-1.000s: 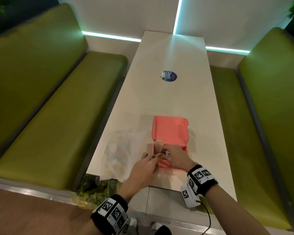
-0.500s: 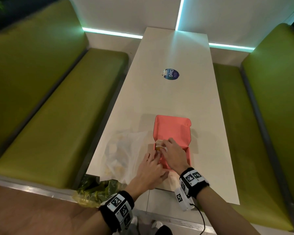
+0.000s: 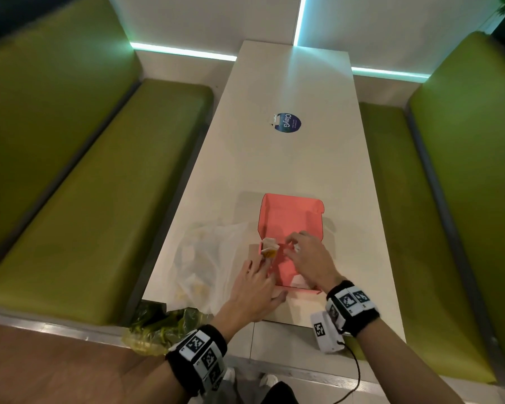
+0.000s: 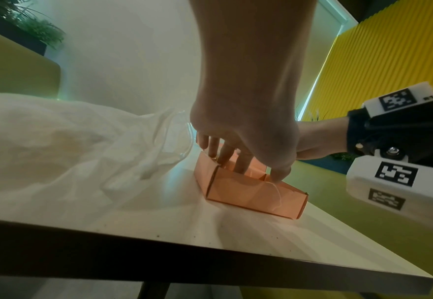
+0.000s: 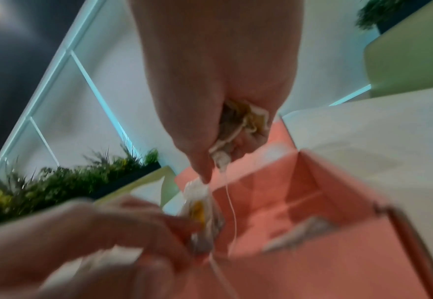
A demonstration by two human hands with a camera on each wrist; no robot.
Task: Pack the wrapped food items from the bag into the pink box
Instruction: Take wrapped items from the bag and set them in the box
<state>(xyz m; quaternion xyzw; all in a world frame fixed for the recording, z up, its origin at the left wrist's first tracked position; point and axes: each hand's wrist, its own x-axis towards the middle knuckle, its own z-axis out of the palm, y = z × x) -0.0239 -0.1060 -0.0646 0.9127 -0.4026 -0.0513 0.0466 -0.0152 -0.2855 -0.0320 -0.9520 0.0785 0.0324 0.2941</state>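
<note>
The open pink box (image 3: 292, 220) lies near the front of the white table (image 3: 289, 158). A paper-wrapped food item (image 3: 268, 248) stands at the box's left wall. My left hand (image 3: 260, 266) reaches to it with straight fingers (image 4: 235, 159) touching it and the thumb spread on the near rim. My right hand (image 3: 292, 243) hovers over the box middle, fingers curled round a second wrapped item (image 5: 246, 119) with a thin string hanging down. The translucent white bag (image 3: 207, 258), with more pale items inside, lies left of the box. Another pale wrapper (image 5: 300, 232) lies inside the box.
Green benches (image 3: 99, 199) run along both sides of the table. A round blue sticker (image 3: 287, 123) marks the table's middle. A crumpled green plastic bag (image 3: 161, 325) hangs off the near left corner. The near table edge is right under my wrists.
My right hand has shifted right and deeper over the box, away from the left wall. The wrapped item now stands at that wall with my left fingers at it.
</note>
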